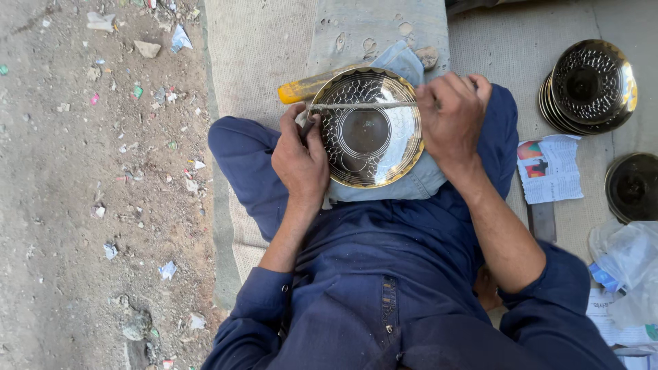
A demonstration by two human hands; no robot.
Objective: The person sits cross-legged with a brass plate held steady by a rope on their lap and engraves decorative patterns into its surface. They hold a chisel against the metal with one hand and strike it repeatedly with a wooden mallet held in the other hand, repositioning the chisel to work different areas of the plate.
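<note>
Shiny round patterned metal plate point(367, 130) rests on a blue cloth on the lap. Left hand point(299, 161) and right hand point(452, 116) each grip one end of a thin metal rod point(363, 105) lying across the plate's far part. Both should press evenly, I think.

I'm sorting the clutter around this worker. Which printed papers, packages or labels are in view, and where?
Printed leaflet: on the mat right of the knee, white rectangle with a red and orange picture.
Clear plastic bag: lower right edge, crumpled, a blue piece under it.
White printed sheets: bottom right corner, beneath the bag.
</note>
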